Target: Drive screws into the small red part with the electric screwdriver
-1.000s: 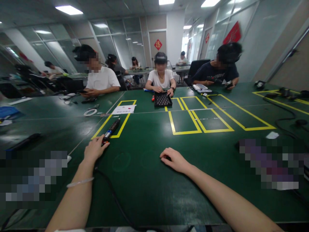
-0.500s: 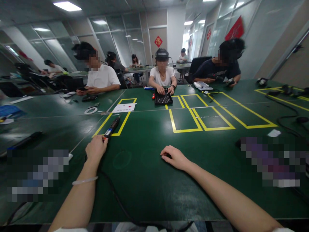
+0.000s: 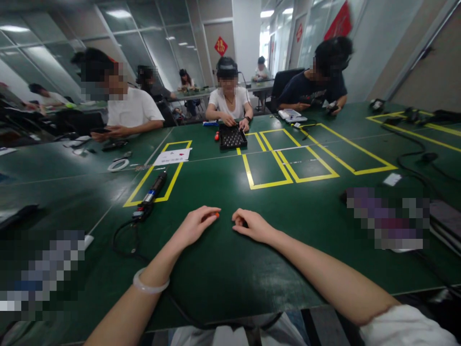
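Note:
My left hand (image 3: pixel 196 223) rests on the green table (image 3: pixel 223 269) just in front of me, fingers curled, with a small orange-red object (image 3: pixel 217 215) at its fingertips. My right hand (image 3: pixel 252 226) lies close beside it, fingers curled down against the table; whether it holds anything is hidden. A black electric screwdriver (image 3: pixel 153 190) with a blue band lies to the left on a yellow tape line, its cable (image 3: pixel 124 240) looping toward me. Neither hand touches it.
Yellow tape rectangles (image 3: pixel 284 163) mark the table's middle. A black tray (image 3: pixel 232 137) sits before the person opposite. A white paper (image 3: pixel 172 156) and a tape roll (image 3: pixel 118 165) lie at left. Cables (image 3: pixel 414 163) run at right. Several people sit around the table.
My left hand has let go of the screwdriver and moved right to meet my right hand, now with a small orange-red object at its fingertips. The camera has tilted down and shifted.

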{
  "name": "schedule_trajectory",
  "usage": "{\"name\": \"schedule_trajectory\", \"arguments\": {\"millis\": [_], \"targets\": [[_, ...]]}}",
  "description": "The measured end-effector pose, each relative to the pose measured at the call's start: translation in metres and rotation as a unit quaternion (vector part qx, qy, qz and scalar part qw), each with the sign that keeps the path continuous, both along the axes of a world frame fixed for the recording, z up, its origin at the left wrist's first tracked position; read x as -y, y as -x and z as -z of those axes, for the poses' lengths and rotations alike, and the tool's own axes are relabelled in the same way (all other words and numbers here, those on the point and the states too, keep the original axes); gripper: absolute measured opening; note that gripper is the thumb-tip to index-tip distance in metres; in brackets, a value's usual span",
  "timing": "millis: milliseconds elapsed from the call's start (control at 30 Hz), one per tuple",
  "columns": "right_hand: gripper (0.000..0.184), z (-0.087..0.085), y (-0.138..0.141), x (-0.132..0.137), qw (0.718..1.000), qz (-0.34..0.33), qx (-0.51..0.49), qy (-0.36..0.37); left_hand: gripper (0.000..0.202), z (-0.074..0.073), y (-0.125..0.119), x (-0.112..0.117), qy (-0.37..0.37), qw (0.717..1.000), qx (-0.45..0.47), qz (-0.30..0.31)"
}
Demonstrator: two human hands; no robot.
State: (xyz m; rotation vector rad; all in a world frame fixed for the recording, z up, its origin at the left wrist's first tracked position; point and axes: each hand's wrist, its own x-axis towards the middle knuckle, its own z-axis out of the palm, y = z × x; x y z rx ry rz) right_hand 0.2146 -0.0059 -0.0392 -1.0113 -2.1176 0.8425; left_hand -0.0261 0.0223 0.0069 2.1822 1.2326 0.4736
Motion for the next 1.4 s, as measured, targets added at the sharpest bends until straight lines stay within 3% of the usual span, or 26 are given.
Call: {"name": "schedule_trajectory", "arguments": {"millis": [100,267,400,567,800,1000,1233,1300,1400], "targets": [[0.035,-0.003,0.001,0.003,0.999,-0.032,-0.034,0.029,0.049,-0.004,-0.027,0.016,0.104,0.991,0.053,0.060],[0.008,-0.010,0.003,0.007,0.998,-0.063,-0.004,-0.009,0.056,-0.004,-0.037,0.025,0.182,0.974,0.109,0.080],[0.013,-0.009,0.002,0.006,0.992,-0.043,-0.087,0.076,0.047,-0.004,-0.035,0.027,0.133,0.984,0.102,0.060],[0.034,-0.004,0.000,0.000,0.968,-0.017,-0.174,0.179,0.030,-0.005,-0.039,0.033,-0.027,0.996,0.059,0.056],[0.047,-0.006,0.002,0.001,0.973,-0.036,-0.156,0.168,0.020,0.000,-0.043,0.037,-0.080,0.995,0.031,0.052],[0.035,-0.004,0.004,0.001,0.952,-0.020,-0.237,0.193,0.022,0.001,-0.037,0.033,-0.075,0.996,0.042,0.023],[0.022,-0.003,0.002,0.002,0.972,-0.006,-0.191,0.138,0.030,-0.005,-0.029,0.023,-0.085,0.995,-0.014,0.047],[0.021,-0.003,0.001,0.001,0.975,0.005,-0.180,0.132,0.035,-0.007,-0.010,0.008,-0.121,0.991,-0.061,-0.001],[0.020,-0.004,0.000,-0.001,0.977,0.021,-0.167,0.134,0.046,-0.006,0.042,-0.021,-0.203,0.951,-0.158,-0.171]]}}
